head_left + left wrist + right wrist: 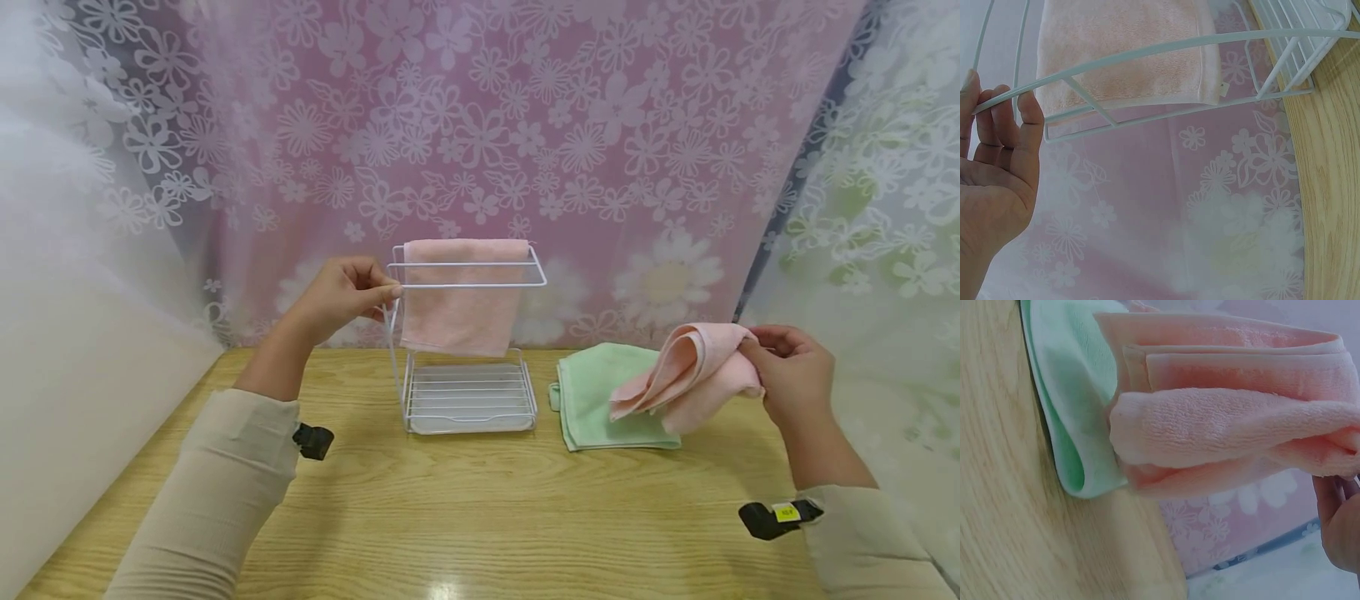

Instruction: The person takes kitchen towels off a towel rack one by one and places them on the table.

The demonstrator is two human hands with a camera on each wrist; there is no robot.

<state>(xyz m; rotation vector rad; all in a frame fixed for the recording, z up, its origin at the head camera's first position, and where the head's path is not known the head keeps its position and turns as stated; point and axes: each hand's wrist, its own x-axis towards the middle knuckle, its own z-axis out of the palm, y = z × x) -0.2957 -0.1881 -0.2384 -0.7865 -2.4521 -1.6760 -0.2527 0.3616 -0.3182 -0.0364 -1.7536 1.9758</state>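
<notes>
Floral curtain hung behind a wood-grain tabletop, where a white wire rack stood upright. Over its upper back rail was a draped pink towel; to the right lay a folded green towel. Raised off the tabletop, a loosely folded pink towel overlapped the green one in view, though contact was hard to tell. Fingers of the right hand pinched its end, while those of the left hand pinched the rack's left wire. With so small a hold, the towel's loose folds could have come undone or snagged the green cloth if carried low; an uneven pull on the rack could have tipped it.
</notes>
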